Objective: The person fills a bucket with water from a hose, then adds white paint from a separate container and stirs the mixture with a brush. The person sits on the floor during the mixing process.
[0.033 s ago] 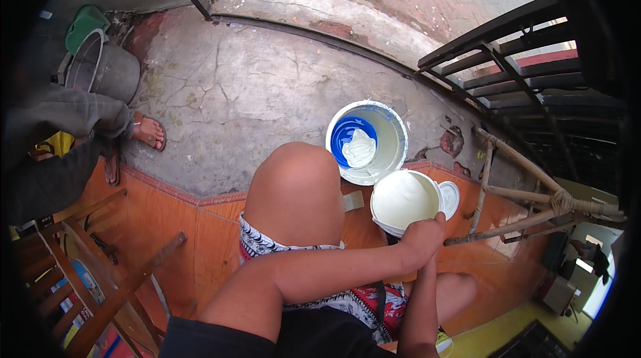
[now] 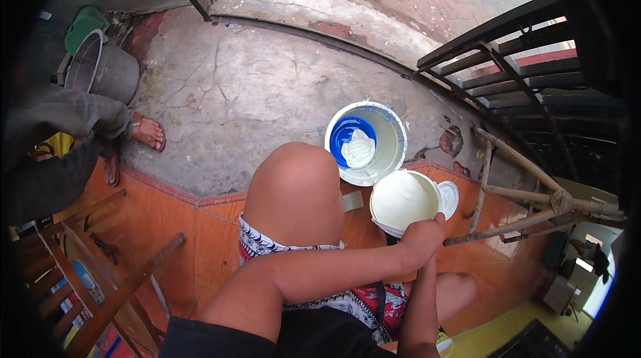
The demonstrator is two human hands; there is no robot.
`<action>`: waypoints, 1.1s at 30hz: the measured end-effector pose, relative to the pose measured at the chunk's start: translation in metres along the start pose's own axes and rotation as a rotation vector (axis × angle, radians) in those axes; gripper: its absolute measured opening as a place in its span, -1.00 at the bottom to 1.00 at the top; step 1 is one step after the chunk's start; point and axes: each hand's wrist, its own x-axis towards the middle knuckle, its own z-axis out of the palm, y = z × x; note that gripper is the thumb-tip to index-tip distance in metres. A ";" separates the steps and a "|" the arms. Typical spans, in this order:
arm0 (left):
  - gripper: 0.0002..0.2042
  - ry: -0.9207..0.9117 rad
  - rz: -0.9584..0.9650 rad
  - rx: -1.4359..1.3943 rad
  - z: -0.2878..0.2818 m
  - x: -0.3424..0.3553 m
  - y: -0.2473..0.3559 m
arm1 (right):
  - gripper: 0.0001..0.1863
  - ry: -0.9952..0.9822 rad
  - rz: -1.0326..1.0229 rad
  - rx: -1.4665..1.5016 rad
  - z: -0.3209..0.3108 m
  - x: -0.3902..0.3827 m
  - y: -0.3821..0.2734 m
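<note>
A small white pail [image 2: 404, 206] with pale, creamy paint inside rests on the tiles before me, to the right of my raised knee. My left hand [image 2: 422, 238] is closed at its near right rim. What lies inside those fingers is hidden. My right hand [image 2: 434, 261] comes up from below and meets the left one, which covers its fingers. Just beyond the pail stands a larger white bucket [image 2: 399, 134]. Blue paint [image 2: 344, 134] and a thick blob of white paint [image 2: 359, 149] lie inside it. A round white lid [image 2: 449, 199] shows beside the pail's right edge.
A bamboo frame [image 2: 527, 191] stands on the right below a dark metal gate [image 2: 494, 57]. At left, another person's foot [image 2: 148, 132] is on the concrete near a grey bucket [image 2: 119, 76]. A wooden chair [image 2: 127, 284] fills the lower left. Cracked concrete [image 2: 247, 91] meets orange tiles [image 2: 217, 241].
</note>
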 end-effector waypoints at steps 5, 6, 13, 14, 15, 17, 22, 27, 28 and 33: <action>-0.81 0.022 0.013 0.015 0.004 0.006 -0.002 | -0.46 -0.010 -0.001 0.023 -0.020 0.007 0.010; -0.81 0.009 -0.004 0.000 0.004 0.008 -0.002 | -0.46 -0.001 -0.007 0.009 -0.018 0.006 0.007; -0.81 -0.018 -0.030 -0.036 0.008 0.008 -0.001 | -0.45 0.045 -0.005 -0.031 0.008 -0.008 -0.014; -0.81 -0.021 -0.033 -0.037 0.008 0.008 0.000 | -0.45 0.046 -0.003 -0.033 0.010 -0.009 -0.015; -0.81 -0.027 -0.034 -0.038 0.009 0.007 0.000 | -0.45 0.050 -0.002 -0.034 0.011 -0.010 -0.016; -0.80 -0.025 -0.008 -0.016 0.011 0.006 0.001 | -0.45 0.056 0.001 -0.038 0.012 -0.011 -0.017; -0.78 -0.066 -0.005 -0.010 0.017 0.008 0.001 | -0.44 0.066 0.003 -0.039 0.013 -0.011 -0.017; -0.76 -0.067 -0.010 0.012 0.025 0.008 -0.002 | -0.43 0.071 0.005 -0.025 0.015 -0.009 -0.016; -0.77 -0.066 -0.003 0.016 0.028 0.007 -0.003 | -0.43 0.073 0.004 -0.022 0.015 -0.009 -0.015; -0.76 -0.069 0.000 0.021 0.038 0.006 -0.005 | -0.42 0.079 0.005 -0.019 0.014 -0.010 -0.011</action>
